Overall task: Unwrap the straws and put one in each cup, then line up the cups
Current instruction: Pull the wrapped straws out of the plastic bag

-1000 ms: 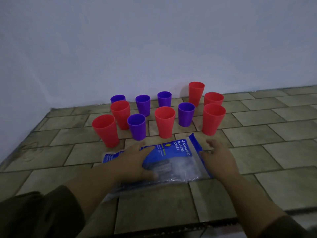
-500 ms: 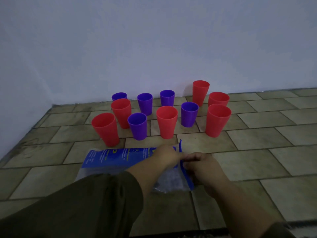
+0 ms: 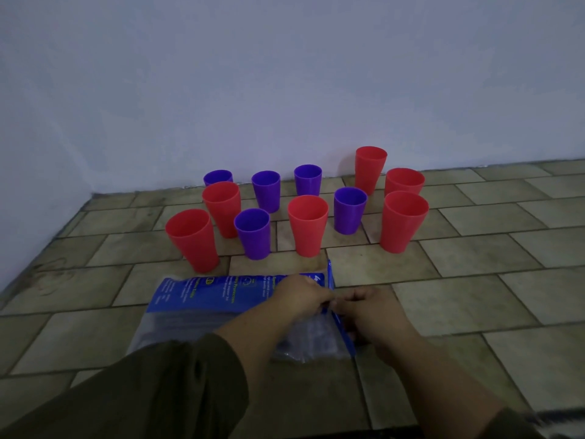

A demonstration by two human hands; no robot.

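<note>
Head: L hand (image 3: 302, 296) + R hand (image 3: 372, 312) pinch crinkly plastic bag (image 3: 205, 296) edge.

The left hand (image 3: 300, 296) left the middle of the bag (image 3: 205, 296) and crossed to its right end, meeting the right hand (image 3: 370, 312). Both went from lying flat to pinching the blue end strip (image 3: 330, 277), which rose upright. The bag slid slightly left.

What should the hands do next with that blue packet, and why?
Probably pull apart to tear open its right end. The left hand and right hand both pinch the packet at that blue edge, it looks unopened, and no straw shows in the cups behind it.
</note>
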